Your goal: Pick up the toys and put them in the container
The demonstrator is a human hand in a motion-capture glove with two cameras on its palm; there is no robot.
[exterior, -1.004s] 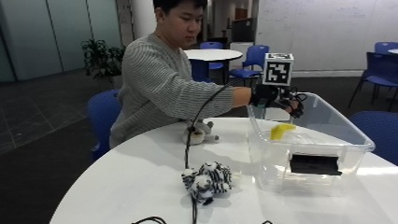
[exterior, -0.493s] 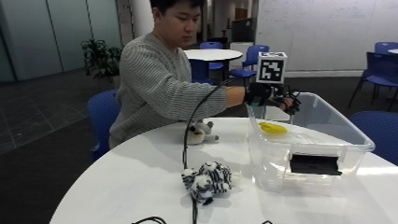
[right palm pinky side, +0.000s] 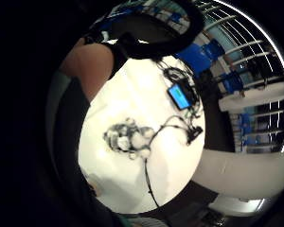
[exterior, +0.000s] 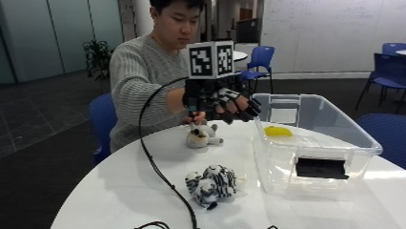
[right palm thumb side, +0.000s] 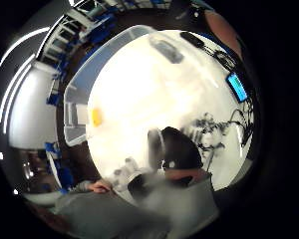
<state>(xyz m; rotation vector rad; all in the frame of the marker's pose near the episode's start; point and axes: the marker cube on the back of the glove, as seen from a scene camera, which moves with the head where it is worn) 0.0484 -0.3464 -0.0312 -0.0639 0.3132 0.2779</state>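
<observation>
Gloved right hand (exterior: pixel 225 105) above bench (exterior: pixel 114 195), grip open, holding nothing. Yellow toy (exterior: pixel 278 130) in clear container (exterior: pixel 355 143) (near far wall). Zebra toy (exterior: pixel 210 183) and small plush (exterior: pixel 200 136) on bench.

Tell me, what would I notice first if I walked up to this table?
Probably the black gloved right hand, fingers spread, held above the white table beside the clear container with a yellow toy inside. A striped zebra toy lies near the front, and a small plush toy sits under the hand.
</observation>
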